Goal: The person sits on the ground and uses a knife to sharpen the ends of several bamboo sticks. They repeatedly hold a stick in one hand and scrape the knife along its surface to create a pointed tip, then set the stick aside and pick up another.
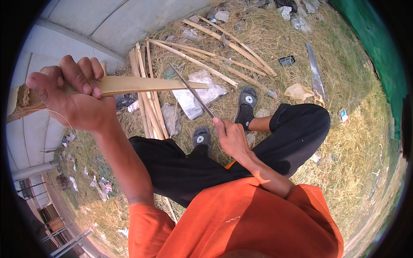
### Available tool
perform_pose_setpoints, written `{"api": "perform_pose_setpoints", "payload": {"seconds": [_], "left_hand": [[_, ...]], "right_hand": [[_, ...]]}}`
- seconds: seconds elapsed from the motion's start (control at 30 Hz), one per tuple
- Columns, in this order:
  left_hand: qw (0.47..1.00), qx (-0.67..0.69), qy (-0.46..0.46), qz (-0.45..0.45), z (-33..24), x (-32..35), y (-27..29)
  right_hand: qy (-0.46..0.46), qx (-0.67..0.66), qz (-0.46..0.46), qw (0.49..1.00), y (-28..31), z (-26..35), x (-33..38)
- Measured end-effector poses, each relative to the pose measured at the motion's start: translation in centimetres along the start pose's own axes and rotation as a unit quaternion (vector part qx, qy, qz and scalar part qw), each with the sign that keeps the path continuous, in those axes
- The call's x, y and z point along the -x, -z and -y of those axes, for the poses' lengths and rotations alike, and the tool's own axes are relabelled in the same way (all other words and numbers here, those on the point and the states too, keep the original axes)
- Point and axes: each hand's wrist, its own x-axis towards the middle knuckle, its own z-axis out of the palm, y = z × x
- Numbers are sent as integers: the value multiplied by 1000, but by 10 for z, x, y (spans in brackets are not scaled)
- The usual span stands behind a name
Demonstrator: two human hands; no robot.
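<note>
My left hand (71, 92) is raised at the left and grips a long split bamboo strip (146, 84) that runs right from my fist, its frayed end sticking out to the far left. My right hand (230, 137) sits lower, near my knee, and is closed on the handle of a long thin knife (191, 90). The blade slants up and left, and its tip lies close to the strip's right part. I sit on dry grass with black trousers (297, 129) and grey sandals (247, 101).
A bundle of split bamboo strips (146, 103) lies on the grass below the held strip. More bamboo poles (228, 45) lie further off. A handsaw (316, 77) rests at the right, near a green tarp (378, 47). A concrete slab (99, 21) borders the grass at upper left.
</note>
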Motion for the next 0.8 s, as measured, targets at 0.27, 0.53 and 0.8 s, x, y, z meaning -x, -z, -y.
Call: {"api": "perform_pose_setpoints", "payload": {"seconds": [0.27, 0.53, 0.8], "left_hand": [[996, -74, -55, -17, 2, 3, 0], [998, -57, -17, -24, -2, 7, 4], [998, -53, -33, -13, 1, 0, 0]], "right_hand": [[212, -205, -98, 950, 8, 43, 23], [6, 27, 13, 1000, 14, 20, -9], [-20, 159, -8, 987, -28, -57, -8]]}}
